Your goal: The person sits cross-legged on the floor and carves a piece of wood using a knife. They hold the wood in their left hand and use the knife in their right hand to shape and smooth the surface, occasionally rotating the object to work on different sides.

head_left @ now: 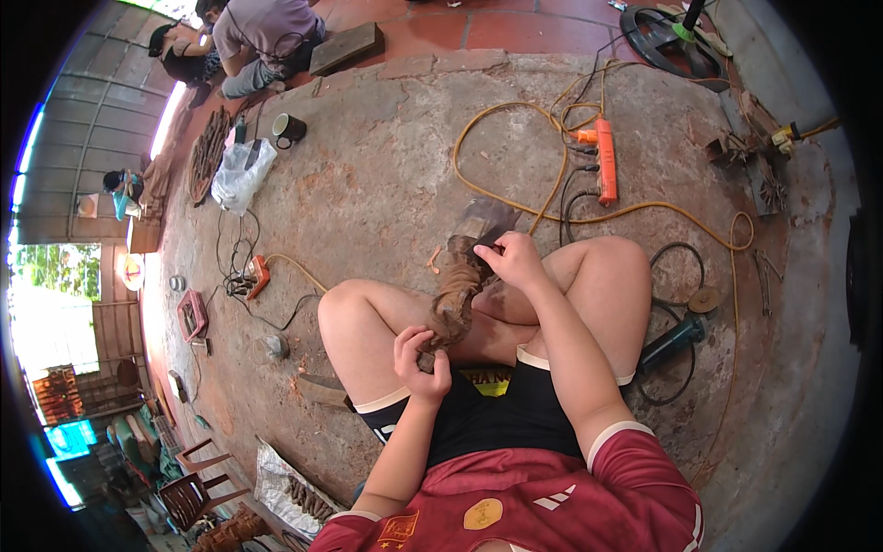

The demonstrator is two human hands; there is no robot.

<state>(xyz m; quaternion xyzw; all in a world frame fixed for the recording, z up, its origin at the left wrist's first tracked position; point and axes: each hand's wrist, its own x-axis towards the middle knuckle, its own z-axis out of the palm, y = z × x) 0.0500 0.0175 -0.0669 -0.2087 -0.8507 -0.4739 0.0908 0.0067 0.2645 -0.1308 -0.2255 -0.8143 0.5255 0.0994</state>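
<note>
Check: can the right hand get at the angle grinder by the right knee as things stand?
Probably yes: the angle grinder lies on bare floor beside the right knee, nothing over it. But the right hand is busy on the wood carving.

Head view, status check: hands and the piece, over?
Left hand grips wooden carving low. Right hand works its top with a small tool. Nothing in between.

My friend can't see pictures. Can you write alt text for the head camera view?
A seated person's left hand grips the bottom of a brown carved wooden piece while the right hand works its top with a small tool. Cables, an orange power strip and an angle grinder lie around.
</note>
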